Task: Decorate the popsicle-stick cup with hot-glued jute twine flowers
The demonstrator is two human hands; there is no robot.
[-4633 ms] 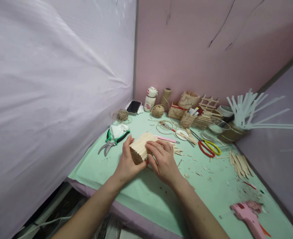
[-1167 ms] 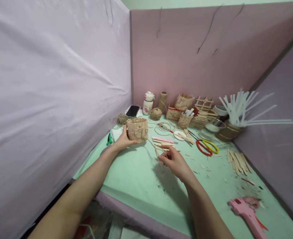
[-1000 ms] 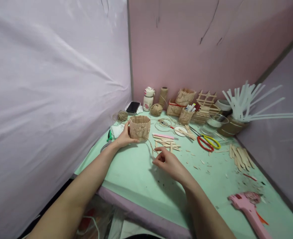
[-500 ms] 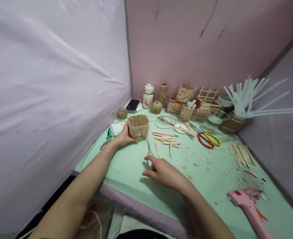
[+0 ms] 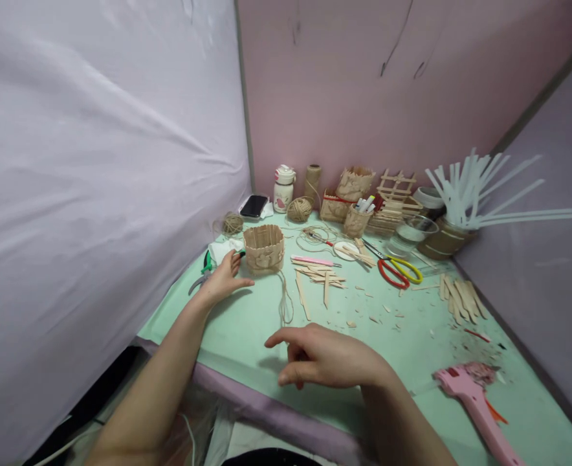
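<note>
A small basket made of wooden craft sticks (image 5: 264,251) stands upright on the pale green table. From its base a loose length of twine (image 5: 285,304) trails toward the front. Just left of the basket is my left hand (image 5: 225,279), fingers apart and holding nothing, with its fingertips over the green handle of the pliers (image 5: 206,265). My right hand (image 5: 318,356) hovers near the table's front, index finger stretched out, thumb apart, nothing in its grasp. The end of the twine lies a little beyond its fingers.
Craft sticks (image 5: 319,275), a pink pen (image 5: 315,261) and scissors (image 5: 397,270) lie mid-table. At right is a pink glue gun (image 5: 470,395). Along the back stand a bottle (image 5: 284,189), twine balls (image 5: 299,209), a water bowl (image 5: 411,236) and a pot of white glue sticks (image 5: 446,238).
My left hand has let go of the basket and moved left, its fingers spreading. My right hand has drawn back toward the front edge, away from the twine. The view has shifted slightly.
</note>
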